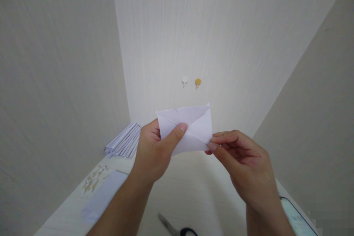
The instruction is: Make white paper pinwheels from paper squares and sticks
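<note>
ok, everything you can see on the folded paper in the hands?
Folded paper: white, thin-looking, a roughly rectangular packet, wider than tall. Diagonal fold lines cross its front, rather like an envelope's back. Small nick in the top edge; the upper right corner sticks up in a point. It's held up in the air, front towards the camera. The left hand grips its left side, thumb across the front; the right hand pinches the lower right corner. Its back is hidden.

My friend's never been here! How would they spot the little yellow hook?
Start at the pale back wall straight ahead. In the picture, just above the folded paper in the left hand and right hand, there's a small round-topped white hook. The yellow hook is just to its right, set apart by its golden colour.
</note>
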A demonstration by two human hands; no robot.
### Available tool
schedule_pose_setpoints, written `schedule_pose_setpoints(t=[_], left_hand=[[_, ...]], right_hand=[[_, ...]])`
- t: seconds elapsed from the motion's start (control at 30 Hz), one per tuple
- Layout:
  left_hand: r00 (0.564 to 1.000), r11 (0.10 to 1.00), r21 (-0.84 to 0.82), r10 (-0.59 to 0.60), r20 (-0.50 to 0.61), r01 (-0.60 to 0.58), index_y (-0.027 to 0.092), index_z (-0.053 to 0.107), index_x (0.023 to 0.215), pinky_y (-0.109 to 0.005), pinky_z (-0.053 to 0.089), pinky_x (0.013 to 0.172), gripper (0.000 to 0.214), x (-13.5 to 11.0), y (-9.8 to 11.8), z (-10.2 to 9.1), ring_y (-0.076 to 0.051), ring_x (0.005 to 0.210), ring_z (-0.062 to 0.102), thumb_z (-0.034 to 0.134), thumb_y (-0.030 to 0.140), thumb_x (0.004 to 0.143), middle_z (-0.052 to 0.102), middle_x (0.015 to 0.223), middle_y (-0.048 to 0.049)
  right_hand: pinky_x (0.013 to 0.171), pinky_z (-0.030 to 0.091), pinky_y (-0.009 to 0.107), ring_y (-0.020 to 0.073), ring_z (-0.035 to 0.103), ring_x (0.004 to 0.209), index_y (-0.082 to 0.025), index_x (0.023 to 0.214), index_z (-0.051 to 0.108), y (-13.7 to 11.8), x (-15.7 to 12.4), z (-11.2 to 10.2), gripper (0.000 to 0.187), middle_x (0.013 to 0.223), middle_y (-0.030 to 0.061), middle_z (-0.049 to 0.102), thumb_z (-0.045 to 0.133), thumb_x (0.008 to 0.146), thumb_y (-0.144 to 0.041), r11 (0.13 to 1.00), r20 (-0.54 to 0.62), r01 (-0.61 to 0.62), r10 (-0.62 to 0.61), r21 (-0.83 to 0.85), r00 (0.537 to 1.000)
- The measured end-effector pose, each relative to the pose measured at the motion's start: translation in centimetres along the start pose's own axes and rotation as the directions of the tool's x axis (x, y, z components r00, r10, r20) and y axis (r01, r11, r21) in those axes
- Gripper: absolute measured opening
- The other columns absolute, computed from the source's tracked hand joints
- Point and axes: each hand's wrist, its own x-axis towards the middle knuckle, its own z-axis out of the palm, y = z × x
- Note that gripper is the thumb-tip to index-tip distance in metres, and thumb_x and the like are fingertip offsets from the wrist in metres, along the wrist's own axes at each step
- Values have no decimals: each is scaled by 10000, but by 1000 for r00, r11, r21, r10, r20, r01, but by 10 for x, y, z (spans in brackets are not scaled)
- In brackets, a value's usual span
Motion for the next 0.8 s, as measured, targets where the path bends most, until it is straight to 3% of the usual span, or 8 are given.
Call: schedule_pose_setpoints(t=[0.37, 0.67, 0.8], left_hand=[[999, 1000, 23, 12, 40, -13, 157, 817, 897, -243, 530, 550, 252, 3, -3, -4, -164, 619, 665, 861, 374, 774, 775, 766, -43], [998, 1000, 4, -8, 57, 8, 166, 816, 892, -236, 532, 543, 229, 2, -2, -4, -151, 598, 655, 854, 365, 787, 779, 758, -33], [991, 998, 59, -40, 131, 33, 162, 799, 877, -238, 541, 559, 239, 5, -3, -10, -167, 642, 684, 847, 384, 800, 794, 798, -43]], right_hand=[[679, 570, 182, 115, 717, 741, -286, 959, 744, -3, 1, 3, 175, 844, -22, 757, 847, 831, -228, 997, -7, -12, 12, 70, 1000], [679, 563, 195, 118, 698, 745, -277, 966, 727, -3, 1, 5, 180, 848, -16, 738, 846, 837, -236, 996, -6, -30, 31, 86, 1000], [672, 556, 216, 122, 682, 728, -298, 1048, 688, 0, 2, 0, 236, 829, -27, 729, 833, 864, -266, 989, 81, -100, 91, 110, 992]])
